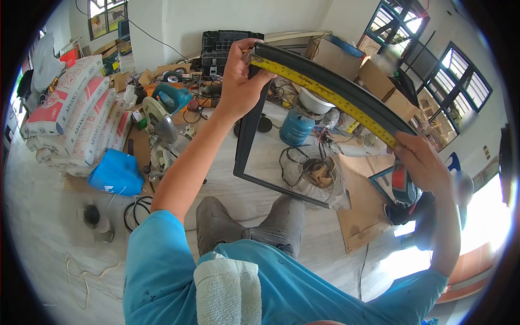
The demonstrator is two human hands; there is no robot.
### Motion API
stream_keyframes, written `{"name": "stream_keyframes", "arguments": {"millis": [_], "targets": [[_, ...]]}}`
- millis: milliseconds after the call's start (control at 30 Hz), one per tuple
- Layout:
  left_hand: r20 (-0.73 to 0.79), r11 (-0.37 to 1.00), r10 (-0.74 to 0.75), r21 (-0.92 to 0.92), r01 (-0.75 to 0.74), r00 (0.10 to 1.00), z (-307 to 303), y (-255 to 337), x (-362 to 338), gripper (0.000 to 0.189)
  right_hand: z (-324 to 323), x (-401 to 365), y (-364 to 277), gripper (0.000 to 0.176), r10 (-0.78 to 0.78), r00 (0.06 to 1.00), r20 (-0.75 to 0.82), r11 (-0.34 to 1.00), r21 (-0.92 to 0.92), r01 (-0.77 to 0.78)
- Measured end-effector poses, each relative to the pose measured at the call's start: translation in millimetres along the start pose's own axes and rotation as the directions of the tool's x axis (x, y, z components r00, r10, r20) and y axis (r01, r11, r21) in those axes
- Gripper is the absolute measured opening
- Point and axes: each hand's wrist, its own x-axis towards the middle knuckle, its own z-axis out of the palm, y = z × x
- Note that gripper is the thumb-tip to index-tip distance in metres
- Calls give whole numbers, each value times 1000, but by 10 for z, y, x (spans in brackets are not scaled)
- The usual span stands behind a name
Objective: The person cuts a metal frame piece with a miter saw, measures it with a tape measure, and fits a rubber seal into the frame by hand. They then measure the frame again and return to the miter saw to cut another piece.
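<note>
A black rectangular-looking frame (246,135) hangs upright in front of me, its upper bar towards me and its lower bar near my knees. Along the upper bar runs the yellow blade of a tape measure (336,100). My left hand (244,84) is closed around the frame's upper left corner, its thumb pressing the blade's end there. At the upper bar's right end, my right hand (425,160) is closed on the blade and bar. The red and black tape case (400,181) shows just below that hand. The frame's right side is mostly hidden.
Stacked white sacks (70,114) stand at left, beside a blue bag (116,172) and a miter saw (162,114). A blue canister (296,127), coiled wire (319,176) and cardboard (357,211) lie beyond the frame. A black toolbox (216,49) stands by the wall.
</note>
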Motion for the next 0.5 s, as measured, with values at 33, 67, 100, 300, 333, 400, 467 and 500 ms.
{"name": "stream_keyframes", "arguments": {"millis": [33, 67, 100, 300, 333, 400, 467, 500], "targets": [[-3, 1000, 12, 4, -12, 1000, 27, 1, -9, 46, 0, 24, -7, 24, -4, 1000, 2, 1000, 8, 4], [-6, 1000, 23, 8, -23, 1000, 42, 0, -11, 47, 0, 44, -5, 24, -9, 1000, 4, 1000, 16, 9], [3, 999, 36, 27, -36, 999, 39, -16, -11, 48, 6, 61, 6, 23, -10, 1000, -6, 1000, 14, 10], [42, 986, 112, 123, -116, 993, 16, -46, -25, 40, 66, 131, 43, 23, -45, 997, -57, 999, -7, 45], [53, 984, 101, 142, -107, 994, -6, -3, -32, 36, 82, 145, 80, 22, -77, 995, -69, 997, -21, 75], [33, 923, 166, 346, -167, 986, 17, 28, -28, 27, 71, 125, 135, 22, -106, 991, -83, 993, -69, 100], [3, 732, 267, 650, -205, 964, -133, -187, 44, 22, 26, 114, 165, 23, -102, 992, -76, 989, -114, 93], [-9, 618, 282, 766, -175, 959, -273, -366, 73, 24, 7, 97, 207, 23, -99, 993, -67, 988, -124, 90]]}}
